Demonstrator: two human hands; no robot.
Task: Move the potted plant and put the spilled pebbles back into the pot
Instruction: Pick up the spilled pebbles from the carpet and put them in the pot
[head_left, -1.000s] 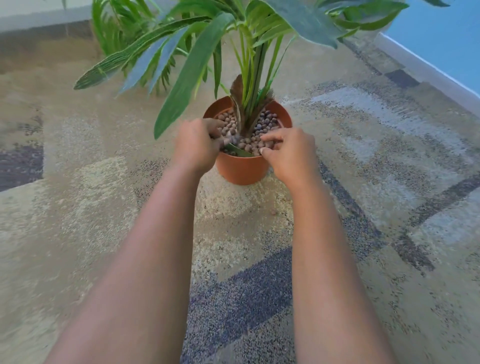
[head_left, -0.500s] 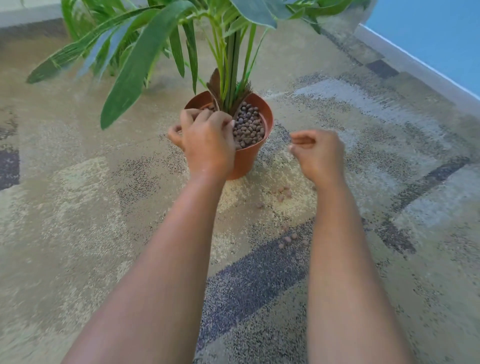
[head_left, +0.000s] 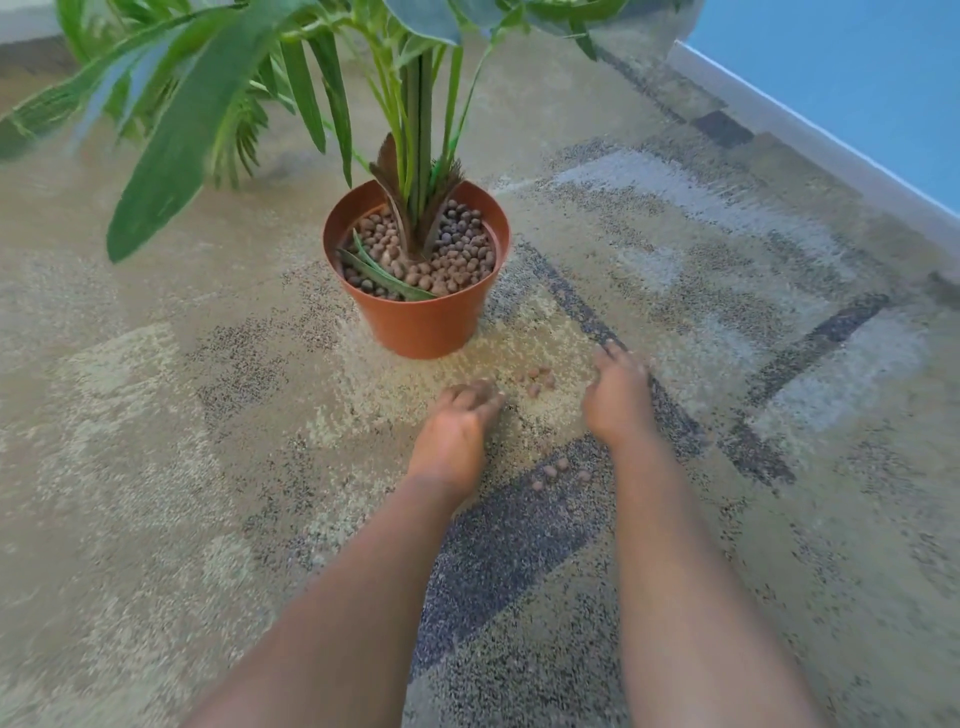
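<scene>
**Hands low over spilled pebbles**

While the pot (head_left: 421, 317) stands upright on the carpet (head_left: 156, 415), pebbles filling it around the plant (head_left: 415, 130), both hands hover near the floor before it. Left hand (head_left: 457, 431) curls loosely, right hand (head_left: 615, 397) cupped; neither visibly holds anything. Spilled pebbles (head_left: 537, 379) lie between them, more pebbles (head_left: 556, 472) nearer the wrists.

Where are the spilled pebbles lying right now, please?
On the carpet in front of the pot: one cluster between both hands, another between the wrists.

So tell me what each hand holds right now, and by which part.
Cannot be told. Left hand and right hand are low over the pebbles, fingers curled and blurred; neither touches the pot.
</scene>
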